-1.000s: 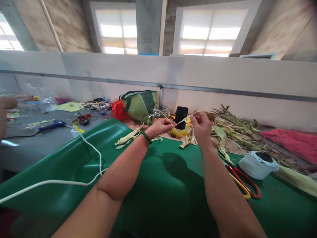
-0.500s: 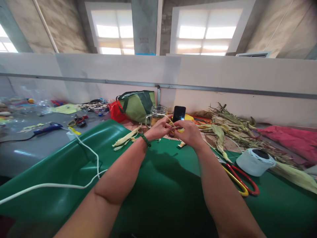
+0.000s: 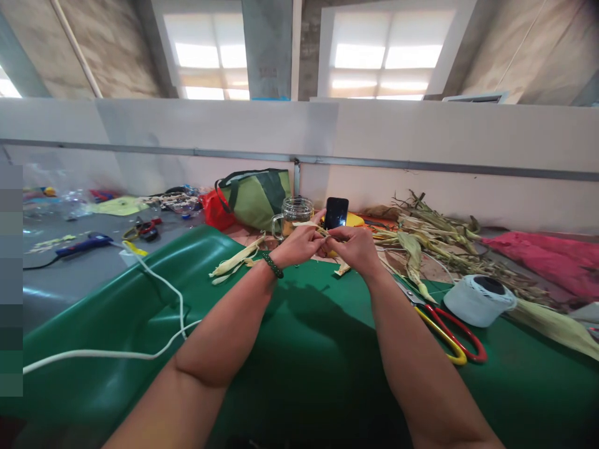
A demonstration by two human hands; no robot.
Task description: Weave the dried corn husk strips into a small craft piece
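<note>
My left hand point(image 3: 297, 245), with a green bead bracelet at the wrist, is closed on a pale strip of corn husk point(image 3: 306, 224). My right hand point(image 3: 359, 251) pinches the same strip, its fingertips meeting those of the left. The fingers hide most of the strip. Directly behind the hands stand a glass mug point(image 3: 296, 207) and an upright phone point(image 3: 337, 213). Loose pieces of corn husk point(image 3: 238, 259) lie left of my left hand, and a small scrap point(image 3: 343, 269) lies below my right hand.
Scissors point(image 3: 449, 333) with red and yellow handles and a spool of pale cord point(image 3: 477, 302) lie right of my right forearm. Dried husks point(image 3: 430, 231) are heaped behind them. A white cable point(image 3: 93, 354) crosses the green mat point(image 3: 299, 368). A blue glue gun point(image 3: 87, 244) lies left.
My hands stay together on the husk strip, with the fingers slightly shifted. A pale end now shows above my left hand. The whole view has moved slightly.
</note>
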